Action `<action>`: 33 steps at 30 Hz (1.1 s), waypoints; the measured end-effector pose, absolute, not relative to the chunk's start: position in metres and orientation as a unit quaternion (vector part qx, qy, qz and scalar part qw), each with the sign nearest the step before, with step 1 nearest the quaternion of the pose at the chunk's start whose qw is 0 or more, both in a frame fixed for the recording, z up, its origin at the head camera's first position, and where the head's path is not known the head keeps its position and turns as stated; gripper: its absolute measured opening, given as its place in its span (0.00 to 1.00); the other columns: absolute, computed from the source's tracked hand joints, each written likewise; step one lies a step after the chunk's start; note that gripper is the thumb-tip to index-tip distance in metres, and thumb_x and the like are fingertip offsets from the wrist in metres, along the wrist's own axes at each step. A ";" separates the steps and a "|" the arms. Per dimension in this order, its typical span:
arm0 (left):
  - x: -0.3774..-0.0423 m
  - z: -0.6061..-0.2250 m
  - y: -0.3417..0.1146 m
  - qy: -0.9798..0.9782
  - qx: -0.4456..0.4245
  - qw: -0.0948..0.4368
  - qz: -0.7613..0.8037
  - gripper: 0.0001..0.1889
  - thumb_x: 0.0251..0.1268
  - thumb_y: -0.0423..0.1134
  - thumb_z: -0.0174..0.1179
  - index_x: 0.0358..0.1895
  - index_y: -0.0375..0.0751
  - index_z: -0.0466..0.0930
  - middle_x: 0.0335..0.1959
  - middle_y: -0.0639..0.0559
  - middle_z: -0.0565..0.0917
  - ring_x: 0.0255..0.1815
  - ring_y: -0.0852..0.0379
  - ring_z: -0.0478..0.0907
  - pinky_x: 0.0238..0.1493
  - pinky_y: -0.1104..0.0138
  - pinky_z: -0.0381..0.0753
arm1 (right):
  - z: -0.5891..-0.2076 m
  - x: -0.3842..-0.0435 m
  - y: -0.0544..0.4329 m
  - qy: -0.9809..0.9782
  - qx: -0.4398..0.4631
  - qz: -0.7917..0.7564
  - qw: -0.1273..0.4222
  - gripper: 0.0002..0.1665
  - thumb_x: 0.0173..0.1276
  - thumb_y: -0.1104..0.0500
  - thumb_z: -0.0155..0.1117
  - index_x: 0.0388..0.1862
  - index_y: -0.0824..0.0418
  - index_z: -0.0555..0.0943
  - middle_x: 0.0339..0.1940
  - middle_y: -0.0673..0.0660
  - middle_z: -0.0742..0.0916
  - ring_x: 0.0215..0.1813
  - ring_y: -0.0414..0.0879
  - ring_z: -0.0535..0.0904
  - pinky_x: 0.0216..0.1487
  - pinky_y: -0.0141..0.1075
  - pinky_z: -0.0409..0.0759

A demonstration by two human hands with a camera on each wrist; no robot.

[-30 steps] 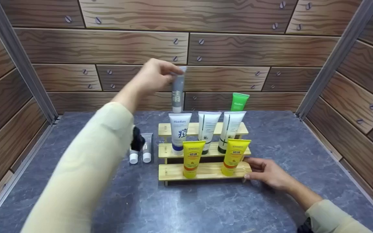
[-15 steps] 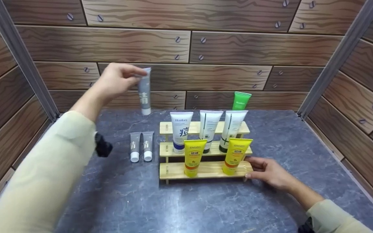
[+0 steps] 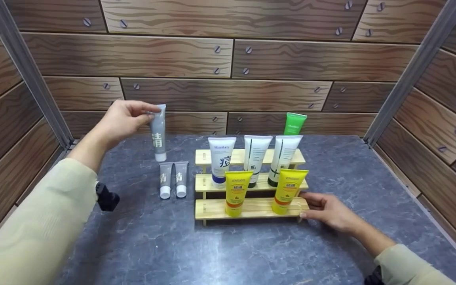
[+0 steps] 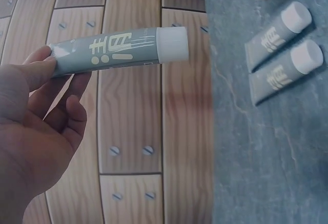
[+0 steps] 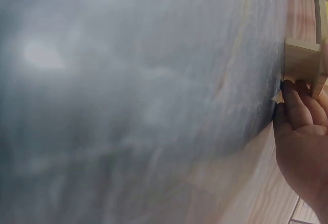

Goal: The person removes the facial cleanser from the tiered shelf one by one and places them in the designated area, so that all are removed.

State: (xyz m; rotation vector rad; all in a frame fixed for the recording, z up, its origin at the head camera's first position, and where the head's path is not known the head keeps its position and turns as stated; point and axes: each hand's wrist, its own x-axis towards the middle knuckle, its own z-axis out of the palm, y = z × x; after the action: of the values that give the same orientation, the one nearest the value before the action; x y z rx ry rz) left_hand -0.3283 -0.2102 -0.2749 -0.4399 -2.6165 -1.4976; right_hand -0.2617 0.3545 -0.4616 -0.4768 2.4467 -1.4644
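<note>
My left hand point(image 3: 119, 118) pinches a grey squeeze tube point(image 3: 158, 134) by its flat top end, thumb on one side and fingers on the other. The tube hangs upright with its white cap down, behind two matching grey tubes point(image 3: 181, 176) lying side by side on the table. In the left wrist view the held tube point(image 4: 120, 49) shows pale lettering. My right hand point(image 3: 331, 213) grips the right end of a three-step wooden rack point(image 3: 212, 209), thumb at the front and fingers behind. The right wrist view shows those fingers at the rack's end panel point(image 5: 302, 55).
Two yellow tubes point(image 3: 238, 194) stand on the front step. A white-and-blue tube point(image 3: 222, 158) and two white tubes with dark caps point(image 3: 257, 156) stand on the middle step. Behind them shows a green tube point(image 3: 294, 123). Wood-patterned walls point(image 3: 172, 59) enclose the table.
My left hand has carried the grey tube leftward from behind the rack, then down toward the two lying tubes. The right hand has stayed at the rack's end.
</note>
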 end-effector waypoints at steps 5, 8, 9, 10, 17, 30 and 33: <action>-0.328 -0.288 -0.219 -0.856 -0.133 0.045 -0.498 0.16 0.79 0.29 0.59 0.64 0.33 0.84 0.62 0.37 0.84 0.51 0.58 0.81 0.46 0.73 0.82 | -0.463 -0.262 0.355 0.839 -0.162 -0.503 0.124 0.45 0.70 0.59 0.76 0.75 0.81 0.66 0.73 0.76 0.75 0.72 0.67 0.76 0.65 0.33 0.78; -0.327 -0.295 -0.225 -0.856 -0.127 0.044 -0.499 0.16 0.79 0.29 0.58 0.64 0.32 0.84 0.61 0.36 0.85 0.48 0.60 0.83 0.44 0.73 0.82 | -0.462 -0.262 0.355 0.847 -0.160 -0.492 0.124 0.45 0.71 0.57 0.76 0.76 0.80 0.66 0.74 0.75 0.75 0.72 0.66 0.76 0.66 0.34 0.78; -0.327 -0.297 -0.226 -0.856 -0.125 0.043 -0.499 0.16 0.79 0.29 0.58 0.64 0.32 0.84 0.60 0.36 0.85 0.47 0.60 0.84 0.43 0.73 0.82 | -0.462 -0.262 0.355 0.849 -0.156 -0.489 0.123 0.45 0.70 0.57 0.76 0.76 0.80 0.66 0.74 0.75 0.75 0.72 0.66 0.76 0.66 0.35 0.78; -0.327 -0.300 -0.227 -0.856 -0.124 0.042 -0.500 0.16 0.79 0.29 0.58 0.64 0.32 0.84 0.59 0.36 0.86 0.46 0.60 0.84 0.43 0.73 0.81 | -0.462 -0.261 0.355 0.852 -0.152 -0.486 0.121 0.46 0.70 0.56 0.77 0.76 0.79 0.67 0.74 0.75 0.75 0.72 0.66 0.76 0.67 0.36 0.78; -0.324 -0.316 -0.236 -0.854 -0.116 0.034 -0.506 0.16 0.80 0.29 0.58 0.64 0.31 0.83 0.59 0.34 0.86 0.45 0.58 0.84 0.45 0.72 0.81 | -0.459 -0.261 0.356 0.859 -0.139 -0.478 0.121 0.49 0.68 0.53 0.78 0.77 0.77 0.66 0.75 0.73 0.75 0.73 0.64 0.75 0.70 0.44 0.75; -0.325 -0.346 -0.249 -0.869 -0.102 0.024 -0.484 0.17 0.82 0.31 0.56 0.67 0.30 0.81 0.61 0.33 0.84 0.47 0.57 0.83 0.54 0.65 0.79 | -0.462 -0.260 0.355 0.850 -0.156 -0.489 0.121 0.46 0.69 0.55 0.77 0.76 0.77 0.67 0.73 0.73 0.76 0.73 0.65 0.76 0.69 0.38 0.76; -0.325 -0.353 -0.250 -0.870 -0.099 0.021 -0.483 0.17 0.83 0.31 0.55 0.67 0.31 0.81 0.62 0.34 0.84 0.48 0.56 0.83 0.54 0.64 0.79 | -0.462 -0.260 0.354 0.851 -0.157 -0.487 0.123 0.46 0.69 0.55 0.77 0.76 0.77 0.68 0.73 0.73 0.76 0.73 0.65 0.76 0.69 0.40 0.76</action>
State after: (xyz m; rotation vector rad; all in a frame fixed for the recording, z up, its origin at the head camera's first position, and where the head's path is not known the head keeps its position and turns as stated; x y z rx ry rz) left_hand -0.3252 -0.2505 -0.3525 -0.3079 -2.6953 -1.4980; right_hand -0.2599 0.3545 -0.4622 -0.4576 2.4819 -1.4195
